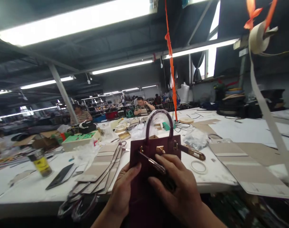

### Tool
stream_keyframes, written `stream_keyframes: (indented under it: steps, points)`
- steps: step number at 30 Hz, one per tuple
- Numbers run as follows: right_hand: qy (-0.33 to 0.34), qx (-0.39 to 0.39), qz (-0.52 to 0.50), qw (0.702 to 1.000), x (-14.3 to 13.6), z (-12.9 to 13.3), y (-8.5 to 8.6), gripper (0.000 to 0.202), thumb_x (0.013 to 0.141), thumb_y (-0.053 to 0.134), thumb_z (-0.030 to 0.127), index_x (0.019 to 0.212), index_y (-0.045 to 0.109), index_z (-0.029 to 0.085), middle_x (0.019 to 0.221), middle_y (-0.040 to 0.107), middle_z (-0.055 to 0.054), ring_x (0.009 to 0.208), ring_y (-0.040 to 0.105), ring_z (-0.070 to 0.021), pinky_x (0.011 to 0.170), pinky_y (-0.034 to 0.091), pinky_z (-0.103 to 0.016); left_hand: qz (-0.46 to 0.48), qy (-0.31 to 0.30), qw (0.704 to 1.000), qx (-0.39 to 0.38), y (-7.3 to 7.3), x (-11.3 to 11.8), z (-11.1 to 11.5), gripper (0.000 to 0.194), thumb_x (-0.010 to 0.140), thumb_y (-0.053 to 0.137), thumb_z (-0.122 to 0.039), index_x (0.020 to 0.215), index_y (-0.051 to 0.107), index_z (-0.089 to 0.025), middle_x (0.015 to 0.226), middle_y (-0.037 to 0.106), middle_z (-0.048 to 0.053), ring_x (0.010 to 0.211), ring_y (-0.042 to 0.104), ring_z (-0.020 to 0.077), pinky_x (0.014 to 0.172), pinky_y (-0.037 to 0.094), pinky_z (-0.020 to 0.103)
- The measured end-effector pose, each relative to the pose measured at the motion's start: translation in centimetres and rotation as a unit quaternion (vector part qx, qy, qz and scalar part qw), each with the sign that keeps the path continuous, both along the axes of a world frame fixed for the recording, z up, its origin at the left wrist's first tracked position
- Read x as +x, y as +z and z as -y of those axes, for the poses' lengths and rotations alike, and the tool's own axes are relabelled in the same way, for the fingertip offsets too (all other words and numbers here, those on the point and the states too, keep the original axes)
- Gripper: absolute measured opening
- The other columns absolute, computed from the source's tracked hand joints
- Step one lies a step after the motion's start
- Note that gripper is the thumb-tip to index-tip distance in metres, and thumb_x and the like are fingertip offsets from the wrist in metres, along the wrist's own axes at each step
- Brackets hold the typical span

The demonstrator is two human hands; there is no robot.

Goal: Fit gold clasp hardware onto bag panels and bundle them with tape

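Observation:
A dark burgundy handbag (144, 196) stands upright in front of me, its arched handle (171, 122) raised and apparently wrapped in clear film. My left hand (122, 186) grips the bag's left edge, thumb on the front panel. Across the front, my right hand (179, 183) curls around the end of a narrow strap with a shiny metal plate (156, 164); its index finger lies just under the gold clasp (160, 149). A second strap (191, 152) with a gold plate sticks out from the bag's right side. Part of the front is hidden by my right hand.
Stacked beige bag panels (101, 163) lie left on the white table (222, 172), with more panels (244, 161) at right. A tape ring (198, 167), a yellow-labelled can (41, 164) and a dark flat object (61, 177) lie around. A tape roll (258, 38) hangs overhead. People sit farther back.

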State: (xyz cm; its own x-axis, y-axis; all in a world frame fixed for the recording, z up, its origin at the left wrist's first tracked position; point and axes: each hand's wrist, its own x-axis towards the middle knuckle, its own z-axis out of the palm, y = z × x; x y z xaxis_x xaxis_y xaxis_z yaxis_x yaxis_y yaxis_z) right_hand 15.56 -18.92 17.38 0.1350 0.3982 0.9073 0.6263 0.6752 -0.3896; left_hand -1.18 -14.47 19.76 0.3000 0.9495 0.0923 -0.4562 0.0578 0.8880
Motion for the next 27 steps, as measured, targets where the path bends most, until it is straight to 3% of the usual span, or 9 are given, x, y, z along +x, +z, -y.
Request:
stream_keyframes:
  steps: [3, 6, 10, 13, 15, 18, 21, 25, 27]
  points:
    - [-0.004, -0.012, -0.006, 1.0, -0.1, 0.3, 1.1, 0.059, 0.086, 0.077, 0.039, 0.141, 0.06, 0.028, 0.125, 0.07, -0.014, 0.103, 0.074, -0.0307, 0.079, 0.066, -0.04, 0.033, -0.037, 0.996, 0.073, -0.6, 1.9, 0.4, 0.06, 0.086, 0.069, -0.067, 0.124, 0.076, -0.021, 0.121, 0.077, 0.011, 0.128, 0.064, 0.0384, 0.109, 0.053, 0.051]
    - [0.002, -0.047, -0.02, 0.999, 0.1, 0.5, 2.1, 0.062, 0.08, 0.083, 0.041, 0.138, 0.063, 0.029, 0.116, 0.074, -0.011, 0.084, 0.075, -0.0273, 0.066, 0.064, -0.036, 0.031, -0.072, 0.985, 0.153, -1.7, 3.9, 1.0, 0.083, 0.089, 0.04, -0.087, 0.139, 0.067, -0.027, 0.142, 0.067, 0.01, 0.143, 0.051, 0.0376, 0.115, 0.047, 0.051]
    - [0.042, -0.087, -0.051, 0.994, 2.0, 0.4, 3.5, 0.057, 0.083, 0.079, 0.033, 0.138, 0.064, 0.029, 0.107, 0.078, -0.005, 0.075, 0.074, -0.0202, 0.064, 0.062, -0.029, -0.04, -0.019, 0.967, 0.253, -3.5, 5.2, 0.9, 0.074, 0.1, 0.024, -0.075, 0.149, 0.056, -0.031, 0.157, 0.052, 0.007, 0.151, 0.039, 0.0338, 0.121, 0.04, 0.05]
    - [0.106, -0.149, -0.046, 0.982, 5.1, 0.1, 4.8, 0.041, 0.091, 0.071, 0.032, 0.131, 0.071, 0.025, 0.09, 0.079, -0.003, 0.073, 0.073, -0.0188, 0.068, 0.061, -0.028, -0.125, 0.091, 0.929, 0.336, -4.2, 4.4, 0.0, 0.05, 0.103, 0.05, -0.055, 0.146, 0.056, -0.031, 0.16, 0.045, 0.008, 0.149, 0.041, 0.0337, 0.121, 0.039, 0.049]
    - [0.141, -0.221, -0.035, 0.965, 7.3, -0.3, 5.7, 0.031, 0.091, 0.071, 0.036, 0.118, 0.078, 0.021, 0.078, 0.076, -0.002, 0.067, 0.071, -0.0186, 0.06, 0.058, -0.026, -0.155, 0.201, 0.9, 0.353, -4.3, 3.3, -0.9, 0.052, 0.094, 0.071, -0.04, 0.143, 0.056, -0.031, 0.156, 0.046, 0.009, 0.144, 0.045, 0.0329, 0.12, 0.039, 0.047]
    - [0.192, -0.325, -0.01, 0.926, 9.6, -2.1, 6.5, 0.021, 0.086, 0.076, 0.037, 0.097, 0.083, 0.02, 0.079, 0.076, -0.004, 0.065, 0.07, -0.0194, 0.05, 0.053, -0.024, -0.122, 0.262, 0.907, 0.307, -4.3, 1.2, -2.8, 0.063, 0.084, 0.082, -0.035, 0.141, 0.054, -0.029, 0.144, 0.055, 0.01, 0.134, 0.053, 0.0292, 0.114, 0.043, 0.043]
    - [0.256, -0.409, 0.026, 0.875, 10.4, -5.2, 5.5, 0.018, 0.083, 0.078, 0.034, 0.092, 0.084, 0.02, 0.085, 0.078, -0.006, 0.072, 0.073, -0.0224, 0.055, 0.056, -0.026, -0.06, 0.145, 0.972, 0.174, -6.0, -0.6, -5.3, 0.068, 0.083, 0.082, -0.041, 0.142, 0.054, -0.024, 0.133, 0.063, 0.01, 0.122, 0.06, 0.0255, 0.102, 0.051, 0.037]
    - [0.315, -0.533, 0.054, 0.783, 10.2, -9.6, 1.1, 0.023, 0.081, 0.078, 0.034, 0.098, 0.085, 0.019, 0.092, 0.08, -0.006, 0.08, 0.073, -0.0225, 0.069, 0.059, -0.029, 0.037, 0.185, 0.982, -0.021, -12.2, -2.5, -7.3, 0.055, 0.079, 0.086, -0.042, 0.126, 0.062, -0.022, 0.119, 0.067, 0.005, 0.105, 0.066, 0.0168, 0.087, 0.053, 0.026]
    - [0.328, -0.596, 0.052, 0.731, 10.0, -11.6, -2.0, 0.025, 0.079, 0.078, 0.037, 0.094, 0.084, 0.018, 0.092, 0.08, -0.005, 0.082, 0.073, -0.0227, 0.073, 0.059, -0.03, 0.065, 0.119, 0.984, -0.112, -15.9, -2.9, -7.1, 0.052, 0.082, 0.082, -0.05, 0.121, 0.065, -0.021, 0.119, 0.069, 0.008, 0.104, 0.069, 0.0199, 0.087, 0.055, 0.031]
